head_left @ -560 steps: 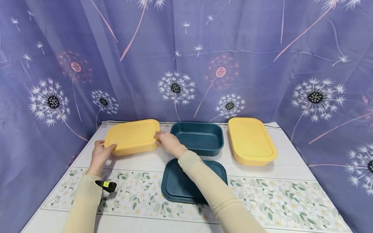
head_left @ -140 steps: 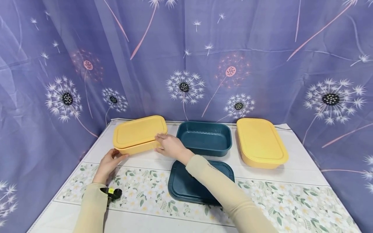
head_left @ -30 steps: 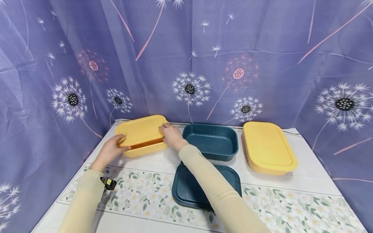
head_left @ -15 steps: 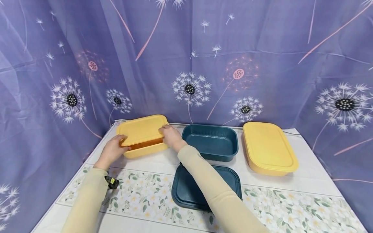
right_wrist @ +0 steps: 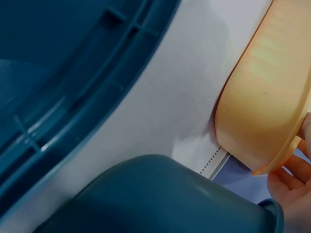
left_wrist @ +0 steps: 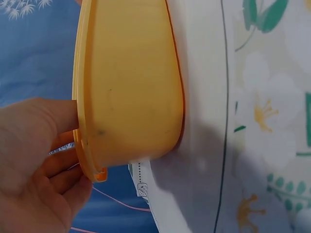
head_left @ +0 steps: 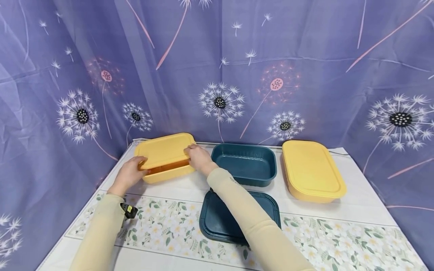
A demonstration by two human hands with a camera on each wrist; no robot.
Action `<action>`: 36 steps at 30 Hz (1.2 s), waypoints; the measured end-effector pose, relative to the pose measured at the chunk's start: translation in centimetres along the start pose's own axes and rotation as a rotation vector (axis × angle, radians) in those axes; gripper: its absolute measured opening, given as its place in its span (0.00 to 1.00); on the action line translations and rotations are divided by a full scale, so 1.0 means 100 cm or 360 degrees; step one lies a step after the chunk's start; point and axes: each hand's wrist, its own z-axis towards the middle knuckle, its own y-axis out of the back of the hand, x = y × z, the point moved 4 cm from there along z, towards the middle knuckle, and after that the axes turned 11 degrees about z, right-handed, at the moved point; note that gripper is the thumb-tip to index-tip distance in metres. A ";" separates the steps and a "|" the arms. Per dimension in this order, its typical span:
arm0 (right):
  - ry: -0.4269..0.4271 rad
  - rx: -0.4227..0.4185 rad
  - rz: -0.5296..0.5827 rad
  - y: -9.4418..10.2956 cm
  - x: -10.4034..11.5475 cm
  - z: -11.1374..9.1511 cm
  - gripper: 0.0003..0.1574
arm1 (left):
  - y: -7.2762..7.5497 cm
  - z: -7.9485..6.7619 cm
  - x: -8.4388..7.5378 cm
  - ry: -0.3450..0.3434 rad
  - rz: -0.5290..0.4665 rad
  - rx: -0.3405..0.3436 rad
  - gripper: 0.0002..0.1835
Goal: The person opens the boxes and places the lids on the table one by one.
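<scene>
At the back left of the table stands a yellow food container [head_left: 169,174]. Its matching yellow lid [head_left: 166,150] lies tilted over it, front edge raised, and a dark orange gap shows the inside. My left hand [head_left: 128,175] pinches the lid's left end, its thumb near the gap. My right hand [head_left: 200,158] grips the lid's right end. In the left wrist view, thumb and curled fingers [left_wrist: 68,184] hold the rim. In the right wrist view, the fingers [right_wrist: 291,179] are at the rim and partly cut off by the frame.
An uncovered dark teal container [head_left: 245,178] stands right of the yellow one. In front of it lies a teal lid [head_left: 220,222], partly hidden under my right forearm. A second yellow container [head_left: 313,173], lidded, stands at the right. A patterned curtain [head_left: 176,94] hangs behind the table.
The left yellow lid lay flat on its container at first; its front edge has since lifted, opening a gap. My left hand has moved up onto the lid. The last half second shows little change.
</scene>
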 end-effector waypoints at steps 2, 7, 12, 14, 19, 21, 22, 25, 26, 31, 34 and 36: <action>0.0023 -0.0013 -0.0021 0.001 0.001 -0.001 0.24 | 0.001 -0.001 0.000 -0.0017 -0.0002 0.0011 0.29; 0.0090 -0.0071 -0.0074 0.004 0.003 -0.005 0.21 | 0.002 -0.001 0.002 -0.0056 -0.0010 0.0021 0.29; 0.0156 -0.0111 -0.0106 0.005 0.003 -0.006 0.21 | 0.003 -0.001 0.004 -0.0075 0.0000 -0.0016 0.27; 0.0192 -0.0136 -0.0111 0.006 0.003 -0.007 0.21 | 0.004 -0.002 0.004 -0.0073 0.0001 -0.0048 0.26; 0.0263 -0.0241 -0.0081 0.010 0.001 -0.009 0.20 | 0.011 -0.005 -0.001 -0.0078 0.0043 -0.0184 0.22; 0.0281 -0.0281 -0.0065 0.012 0.000 -0.009 0.20 | 0.015 -0.006 -0.003 -0.0089 0.0065 -0.0254 0.20; 0.0289 -0.0296 -0.0062 0.012 0.000 -0.009 0.19 | 0.016 -0.007 -0.003 -0.0094 0.0076 -0.0284 0.20; 0.0298 -0.0330 -0.0070 0.013 0.000 -0.009 0.19 | 0.017 -0.007 -0.004 -0.0097 0.0086 -0.0369 0.18; 0.0297 -0.0339 -0.0077 0.013 0.000 -0.009 0.18 | 0.017 -0.007 -0.005 -0.0095 0.0088 -0.0396 0.18; 0.0281 -0.0380 -0.0035 0.015 0.000 -0.009 0.18 | 0.015 -0.006 -0.003 -0.0068 0.0110 -0.0543 0.16; 0.0278 -0.0413 0.0025 0.017 0.000 -0.009 0.17 | 0.015 -0.006 -0.003 -0.0057 0.0137 -0.0632 0.15; 0.0279 -0.0436 0.0052 0.018 0.001 -0.010 0.17 | 0.015 -0.006 -0.003 -0.0052 0.0146 -0.0681 0.14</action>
